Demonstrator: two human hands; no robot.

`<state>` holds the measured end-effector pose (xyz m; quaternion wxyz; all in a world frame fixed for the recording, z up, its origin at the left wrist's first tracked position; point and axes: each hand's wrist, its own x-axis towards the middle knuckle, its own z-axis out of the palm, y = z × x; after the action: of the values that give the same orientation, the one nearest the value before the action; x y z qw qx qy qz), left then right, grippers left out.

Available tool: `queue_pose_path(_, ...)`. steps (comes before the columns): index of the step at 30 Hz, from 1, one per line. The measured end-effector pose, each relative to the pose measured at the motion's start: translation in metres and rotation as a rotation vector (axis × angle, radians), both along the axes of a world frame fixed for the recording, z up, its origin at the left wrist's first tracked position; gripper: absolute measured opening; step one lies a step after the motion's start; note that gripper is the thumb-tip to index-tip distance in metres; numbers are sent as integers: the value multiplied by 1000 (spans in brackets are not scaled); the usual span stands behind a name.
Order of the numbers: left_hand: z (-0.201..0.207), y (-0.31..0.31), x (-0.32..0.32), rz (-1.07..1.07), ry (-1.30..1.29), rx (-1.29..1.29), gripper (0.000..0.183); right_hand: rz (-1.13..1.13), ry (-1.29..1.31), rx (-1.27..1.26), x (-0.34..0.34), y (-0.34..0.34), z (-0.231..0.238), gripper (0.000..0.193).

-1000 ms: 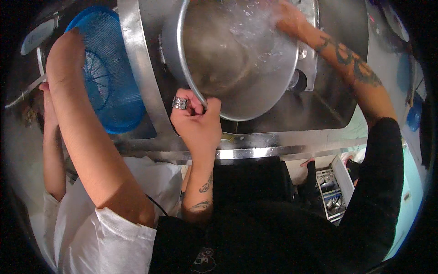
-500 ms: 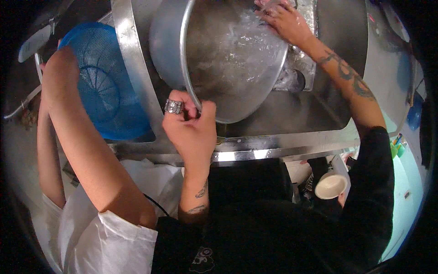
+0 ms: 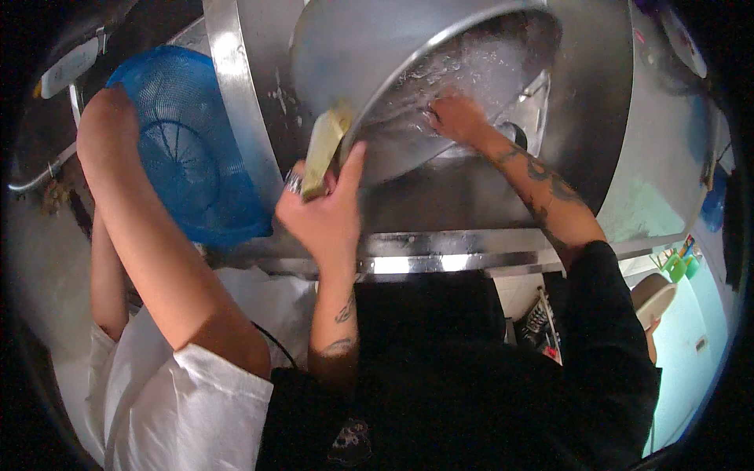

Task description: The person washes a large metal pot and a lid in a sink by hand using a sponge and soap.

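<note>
A large metal pot (image 3: 440,47) lies tipped in the sink (image 3: 487,196), its mouth facing right and water splashing inside. My left hand (image 3: 322,216), with a chunky ring, is closed at the pot's near rim, thumb pointing up along it. A pale yellow-green slab (image 3: 323,153) lies between thumb and fingers against the rim; I cannot tell whether it is a sponge or part of the pot. My right hand (image 3: 457,118) reaches into the mouth of the pot among the splashing water. Motion smears its fingers, so what they hold, if anything, does not show.
A blue mesh basket (image 3: 184,149) stands left of the sink's metal divider (image 3: 236,71). Across it reaches a co-worker's bent arm (image 3: 137,212) in a white sleeve, close to my left side. Behind my right arm, another person holds a pale bowl (image 3: 653,298). The sink's front edge (image 3: 424,264) runs before me.
The pot has tipped and turned, its near rim rising. My right hand has come down and nearer from the far rim. The yellow-green slab now shows at my left hand. The bowl has moved right.
</note>
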<state>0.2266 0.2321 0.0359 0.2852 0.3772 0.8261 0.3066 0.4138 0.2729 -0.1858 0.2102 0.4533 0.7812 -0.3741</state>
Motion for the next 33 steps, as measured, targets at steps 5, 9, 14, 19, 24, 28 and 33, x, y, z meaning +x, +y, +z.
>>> queue_pose_path(5, 7, 1, 24, -198, -39, 55, 37, -312, 730, -161, -65, -33, 41, 41)
queue_pose_path(9, 7, 0, 14, -246, 76, 71, 39, -528, 932, -766, -78, -48, 67, 43)
queue_pose_path(14, 14, 2, 8, -135, -29, 60, 39, -95, 52, -193, -15, -22, 54, 41)
queue_pose_path(19, 29, 19, 15, -193, -90, 29, 41, 331, -77, 860, 78, 57, 7, 38)
queue_pose_path(24, 51, 41, 18, -306, 86, -24, 20, 178, 73, 969, 75, 61, -31, 35)
queue_pose_path(28, 58, 58, 23, -362, 63, -11, 15, 207, 133, 577, 9, -13, -49, 36)
queue_pose_path(33, 53, 69, 27, -450, 184, 110, 18, 99, 483, 257, -33, -45, -28, 37)
